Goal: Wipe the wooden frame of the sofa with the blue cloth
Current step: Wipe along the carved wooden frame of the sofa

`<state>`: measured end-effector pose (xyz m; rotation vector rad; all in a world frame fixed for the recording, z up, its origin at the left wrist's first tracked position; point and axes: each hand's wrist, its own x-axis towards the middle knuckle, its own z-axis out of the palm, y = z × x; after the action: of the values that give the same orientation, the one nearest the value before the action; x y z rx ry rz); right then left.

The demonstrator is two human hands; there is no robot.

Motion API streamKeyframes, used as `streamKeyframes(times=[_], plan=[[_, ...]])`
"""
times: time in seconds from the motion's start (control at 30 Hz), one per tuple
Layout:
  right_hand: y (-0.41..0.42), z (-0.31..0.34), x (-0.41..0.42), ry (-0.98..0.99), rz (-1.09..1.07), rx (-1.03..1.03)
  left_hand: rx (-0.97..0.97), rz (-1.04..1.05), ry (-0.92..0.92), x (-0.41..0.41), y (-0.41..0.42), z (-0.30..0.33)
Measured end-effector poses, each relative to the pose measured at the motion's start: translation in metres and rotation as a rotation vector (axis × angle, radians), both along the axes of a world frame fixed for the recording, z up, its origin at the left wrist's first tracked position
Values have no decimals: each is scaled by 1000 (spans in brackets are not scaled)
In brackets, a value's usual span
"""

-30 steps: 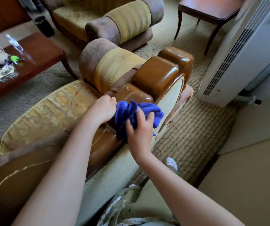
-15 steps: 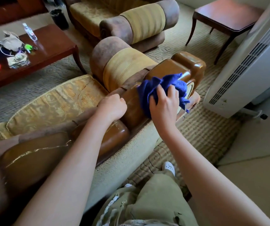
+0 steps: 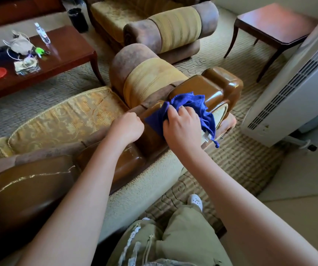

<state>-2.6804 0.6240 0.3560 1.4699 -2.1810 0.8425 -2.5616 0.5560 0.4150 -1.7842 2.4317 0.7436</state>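
Observation:
The sofa's glossy brown wooden frame (image 3: 222, 87) runs along the top of its back, from lower left to its stepped right end. A bunched blue cloth (image 3: 192, 104) lies over the frame near that end. My right hand (image 3: 181, 127) grips the cloth with curled fingers and presses it on the wood. My left hand (image 3: 127, 129) rests as a fist on the frame just left of the cloth, holding nothing.
Beyond the frame lie a gold seat cushion (image 3: 62, 118) and a rolled armrest (image 3: 150, 77). A dark coffee table (image 3: 67, 52) with small items stands at far left, a second armchair (image 3: 165, 25) behind, a side table (image 3: 273, 22) and a white air-conditioner unit (image 3: 296, 83) to the right.
My right hand slid the cloth along the frame toward its right end, then drew it slightly back with fingers curled tighter. My left fist stayed on the wood beside it.

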Motion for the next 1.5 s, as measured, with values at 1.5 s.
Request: streamKeyframes(times=[1.5], plan=[[-116, 34, 51, 125, 744, 1110, -17, 406, -133, 32, -12, -1]])
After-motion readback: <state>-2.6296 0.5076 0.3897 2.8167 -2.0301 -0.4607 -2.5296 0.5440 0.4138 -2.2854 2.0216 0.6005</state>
